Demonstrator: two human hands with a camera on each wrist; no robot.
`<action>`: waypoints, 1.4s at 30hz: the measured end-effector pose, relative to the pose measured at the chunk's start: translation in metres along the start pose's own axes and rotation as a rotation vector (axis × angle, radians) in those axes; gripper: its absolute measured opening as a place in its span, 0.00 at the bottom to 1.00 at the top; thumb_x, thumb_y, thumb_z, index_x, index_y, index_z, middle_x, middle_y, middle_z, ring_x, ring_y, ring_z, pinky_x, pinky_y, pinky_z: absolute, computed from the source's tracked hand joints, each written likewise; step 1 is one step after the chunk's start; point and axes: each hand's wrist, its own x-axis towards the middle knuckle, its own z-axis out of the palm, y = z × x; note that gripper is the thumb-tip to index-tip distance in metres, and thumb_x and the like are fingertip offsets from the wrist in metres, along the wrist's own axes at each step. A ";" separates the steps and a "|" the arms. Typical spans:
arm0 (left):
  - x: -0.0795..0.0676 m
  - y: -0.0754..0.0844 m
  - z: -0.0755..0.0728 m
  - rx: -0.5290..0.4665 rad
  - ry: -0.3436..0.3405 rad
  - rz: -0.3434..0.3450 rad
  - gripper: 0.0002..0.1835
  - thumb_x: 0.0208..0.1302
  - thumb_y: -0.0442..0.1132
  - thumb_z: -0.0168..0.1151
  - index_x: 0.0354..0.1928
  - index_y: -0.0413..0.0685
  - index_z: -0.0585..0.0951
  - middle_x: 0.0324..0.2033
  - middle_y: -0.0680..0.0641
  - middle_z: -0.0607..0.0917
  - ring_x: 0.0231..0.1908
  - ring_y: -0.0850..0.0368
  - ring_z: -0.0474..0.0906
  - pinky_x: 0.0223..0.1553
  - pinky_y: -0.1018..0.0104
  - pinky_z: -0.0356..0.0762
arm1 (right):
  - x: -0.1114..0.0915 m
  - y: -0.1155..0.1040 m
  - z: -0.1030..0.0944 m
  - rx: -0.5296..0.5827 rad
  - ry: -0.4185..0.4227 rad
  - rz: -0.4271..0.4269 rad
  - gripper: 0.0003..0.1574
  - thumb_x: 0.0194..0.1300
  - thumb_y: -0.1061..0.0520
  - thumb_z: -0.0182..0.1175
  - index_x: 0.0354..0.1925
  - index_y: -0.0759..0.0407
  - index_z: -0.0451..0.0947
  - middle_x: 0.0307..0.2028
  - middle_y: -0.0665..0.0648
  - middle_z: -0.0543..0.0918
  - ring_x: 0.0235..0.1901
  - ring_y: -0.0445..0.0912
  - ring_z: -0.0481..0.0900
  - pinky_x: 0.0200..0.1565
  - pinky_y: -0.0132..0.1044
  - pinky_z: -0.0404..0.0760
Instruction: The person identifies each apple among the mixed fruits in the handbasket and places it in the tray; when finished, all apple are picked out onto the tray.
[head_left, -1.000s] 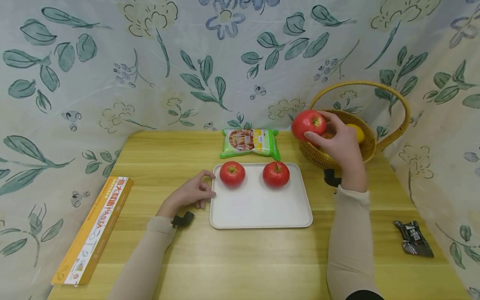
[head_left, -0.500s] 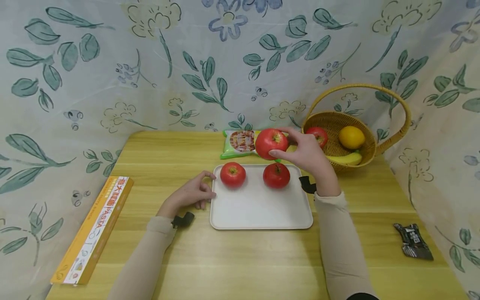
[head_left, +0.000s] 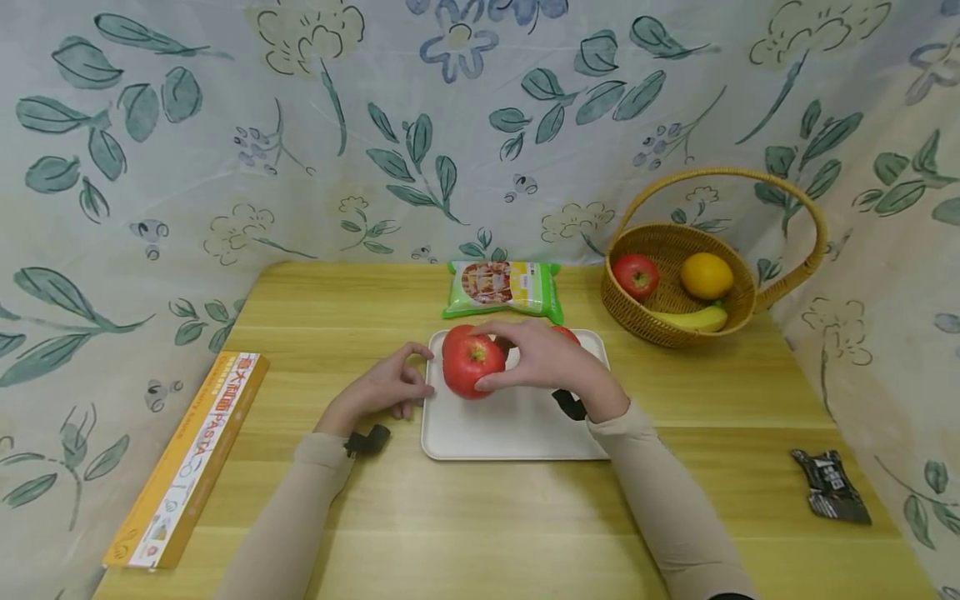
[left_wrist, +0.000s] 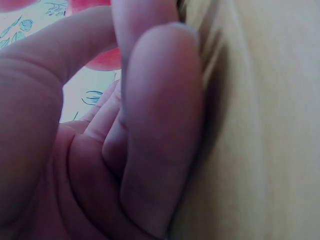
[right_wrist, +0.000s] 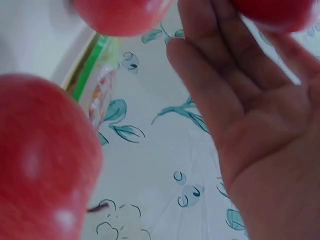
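Note:
My right hand grips a red apple between thumb and fingers, over the left part of a white tray. Behind it peeks a second apple, mostly covered by the held one. A third apple sits at the tray's back right, largely hidden by my right hand; in the right wrist view this apple looms large at the left. My left hand rests on the table with loosely bent fingers, its thumb and index fingertips right at the tray's left rim.
A green food packet lies behind the tray. At the back right stands a wicker basket with an apple, a yellow round fruit and a banana. A pasta box lies left, a small black packet right.
My right hand has carried the apple from the basket leftward and toward me, past the green packet, to above the tray's left part. My left hand has stayed in place.

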 end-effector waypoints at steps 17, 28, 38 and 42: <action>-0.001 0.003 0.000 -0.013 -0.004 -0.001 0.35 0.67 0.42 0.74 0.71 0.56 0.66 0.32 0.44 0.87 0.19 0.54 0.80 0.22 0.66 0.81 | 0.011 0.007 0.029 0.073 -0.397 0.047 0.43 0.54 0.38 0.82 0.66 0.32 0.76 0.61 0.40 0.82 0.60 0.41 0.77 0.65 0.45 0.79; -0.002 0.003 0.000 -0.008 -0.007 0.004 0.35 0.68 0.41 0.73 0.71 0.54 0.65 0.31 0.45 0.87 0.19 0.55 0.80 0.22 0.66 0.80 | 0.014 0.014 0.037 0.111 -0.445 0.110 0.43 0.52 0.38 0.82 0.64 0.27 0.74 0.61 0.41 0.80 0.62 0.43 0.75 0.65 0.47 0.79; -0.002 0.002 0.000 -0.003 -0.001 -0.002 0.35 0.67 0.42 0.73 0.71 0.54 0.65 0.31 0.44 0.87 0.19 0.54 0.81 0.22 0.66 0.81 | 0.010 0.013 0.029 0.106 -0.436 0.118 0.53 0.53 0.36 0.82 0.74 0.34 0.70 0.57 0.46 0.81 0.57 0.47 0.77 0.57 0.44 0.82; -0.003 0.002 0.000 -0.002 -0.002 0.005 0.35 0.68 0.41 0.73 0.70 0.54 0.65 0.31 0.45 0.87 0.19 0.55 0.80 0.22 0.66 0.81 | 0.004 0.013 0.016 0.101 -0.387 0.080 0.52 0.56 0.37 0.80 0.75 0.38 0.70 0.52 0.53 0.83 0.52 0.51 0.81 0.52 0.43 0.83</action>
